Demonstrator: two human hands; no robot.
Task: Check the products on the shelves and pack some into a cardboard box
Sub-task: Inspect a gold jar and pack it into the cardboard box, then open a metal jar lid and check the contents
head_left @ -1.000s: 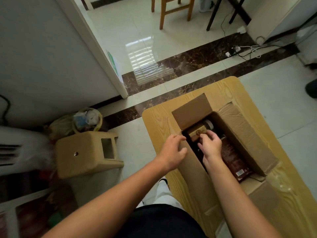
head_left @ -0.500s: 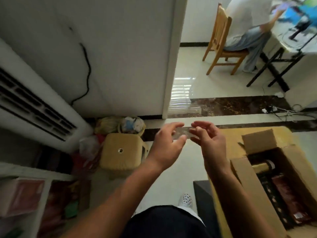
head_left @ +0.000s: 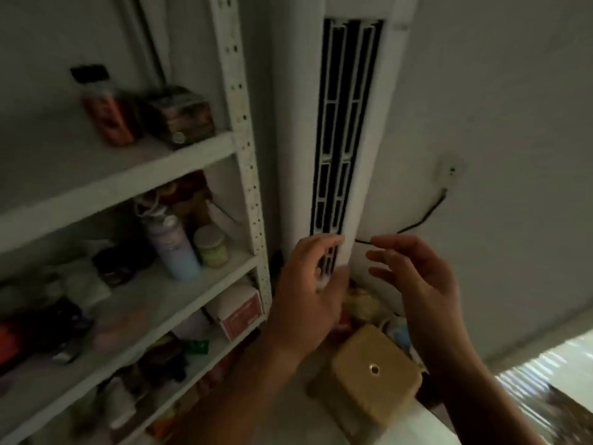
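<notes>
A white metal shelf rack point(head_left: 247, 162) fills the left side, blurred by motion. Its upper shelf holds a red bottle with a black cap point(head_left: 107, 114) and a dark box point(head_left: 179, 118). On the middle shelf stand a pale blue bottle point(head_left: 175, 248) and a small jar point(head_left: 211, 247). A white and red carton point(head_left: 239, 311) lies on a lower shelf. My left hand point(head_left: 308, 290) and my right hand point(head_left: 414, 281) are raised in front of me, both empty with fingers spread. The cardboard box is out of view.
A tall white air conditioner point(head_left: 343, 123) stands right of the rack, against the wall. A tan plastic stool point(head_left: 373, 375) sits on the floor below my hands, with bags behind it. A black cable point(head_left: 426, 215) runs to a wall socket.
My hands left the bottle in the cardboard box and lifted away empty. My view swung left from the box to the shelves.
</notes>
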